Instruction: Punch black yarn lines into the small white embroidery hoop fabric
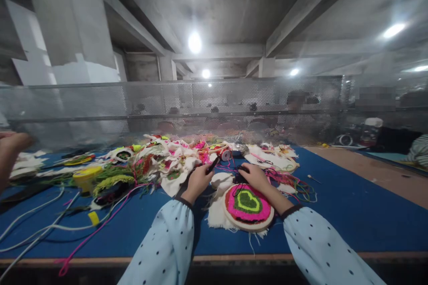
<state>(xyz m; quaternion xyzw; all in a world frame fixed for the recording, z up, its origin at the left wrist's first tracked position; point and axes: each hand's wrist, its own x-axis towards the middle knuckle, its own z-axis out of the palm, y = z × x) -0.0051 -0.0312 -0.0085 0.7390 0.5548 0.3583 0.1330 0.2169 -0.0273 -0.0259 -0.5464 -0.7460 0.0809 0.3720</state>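
Through the head view, I have my left hand closed around a slim dark tool, its tip pointing up and away. My right hand has its fingers curled down over dark yarn; I can't tell whether they pinch it. The hoop lies just below my right hand, to the right of my left wrist.

To handle the yarn well, I'd judge it best to draw strands out singly and slack, with the tool's tip turned away from the cloth, and to steer clear of the tangle right of my right hand (it looks ready to snag).

The hoop's work is thick and bright: a green heart outlined in yellow-green, pink around it, red at the left, a dark band low down, frayed cloth spilling past the rim.
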